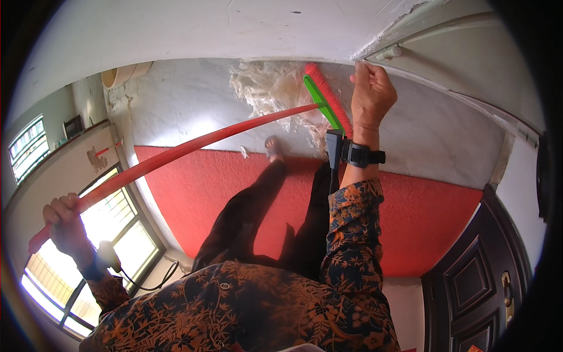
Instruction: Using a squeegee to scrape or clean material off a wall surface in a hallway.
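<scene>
My left hand (68, 224) is closed around the upper end of a red broom handle (189, 147) at the left. The handle slants to the broom head (326, 99), which has a green plastic back and red bristles and lies near the foot of the wall. Beside the bristles, on the grey floor, is a heap of crumpled clear plastic film (275, 88). My right hand (371, 90) is raised by the wall edge, its thumb and fingertips drawn together; whether something small is pinched there I cannot tell. A wrist strap with a dark device (335, 147) sits on the right wrist.
A red mat (418, 220) lies under my legs on the grey floor (426, 136). A small scrap of film (244, 152) is near its edge. A pale wall (198, 31) with chipped edges runs ahead. A dark panelled door (470, 281) stands at right, bright windows (118, 224) at left.
</scene>
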Motion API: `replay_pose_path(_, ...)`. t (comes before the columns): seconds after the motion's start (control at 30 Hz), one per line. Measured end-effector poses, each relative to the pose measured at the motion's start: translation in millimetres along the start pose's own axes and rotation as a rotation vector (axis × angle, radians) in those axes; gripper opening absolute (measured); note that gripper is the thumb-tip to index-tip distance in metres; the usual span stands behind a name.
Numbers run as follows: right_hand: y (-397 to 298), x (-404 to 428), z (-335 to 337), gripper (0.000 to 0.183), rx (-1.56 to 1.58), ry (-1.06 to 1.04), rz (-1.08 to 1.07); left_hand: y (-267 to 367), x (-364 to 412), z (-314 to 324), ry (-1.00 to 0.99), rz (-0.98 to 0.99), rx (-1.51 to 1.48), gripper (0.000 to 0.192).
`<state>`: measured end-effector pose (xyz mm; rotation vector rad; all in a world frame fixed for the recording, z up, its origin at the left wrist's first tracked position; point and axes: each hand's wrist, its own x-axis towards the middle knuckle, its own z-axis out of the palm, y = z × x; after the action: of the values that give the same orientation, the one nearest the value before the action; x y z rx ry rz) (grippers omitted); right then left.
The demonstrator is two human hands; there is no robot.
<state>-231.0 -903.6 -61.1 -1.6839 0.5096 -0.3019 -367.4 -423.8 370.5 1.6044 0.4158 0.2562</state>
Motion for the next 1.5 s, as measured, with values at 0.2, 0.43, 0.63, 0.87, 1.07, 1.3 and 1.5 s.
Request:
replay_pose_path(0.2, -19.2, 13.4, 9.5, 0.016, 0.200, 0.198, -0.019, -5.9, -4.6, -0.3, -0.051, -0.001, -0.032, 0.025)
replay_pose_path(0.43, -25.7, 36.3, 24.4, 0.015, -0.030, 0.246, -0.300, -11.4, -5.7, 14.8, -0.201, 0.019, 0.035, 0.021)
replay_pose_path(0.63, -10.3, 20.7, 20.3, 0.008, 0.085, 0.110, -0.159, -10.9, -3.0, 19.4, -0.342, 0.030, 0.152, 0.019)
replay_pose_path(0.87, -13.6, 5.4, 9.6, 0.018, 0.086, -0.089, 0.331, -15.5, -3.9, 18.2, -0.236, 0.032, 0.099, 0.020)
replay_pose_path(1.07, -34.6, 32.9, 5.7, 0.018, 1.035, -0.162, 0.635, -15.0, -4.3, 13.8, -0.344, 0.006, 0.047, 0.022)
replay_pose_path(1.3, -30.4, 42.2, -4.9, 0.011, 1.342, -0.316, 0.770, -18.9, -8.4, 11.3, -0.244, 0.007, 0.105, 0.025)
replay_pose_path(1.5, -37.2, 45.5, 1.2, 0.007, 1.439, -0.226, 0.874, -19.4, -5.2, 20.8, -0.320, 0.005, 0.092, 0.023)
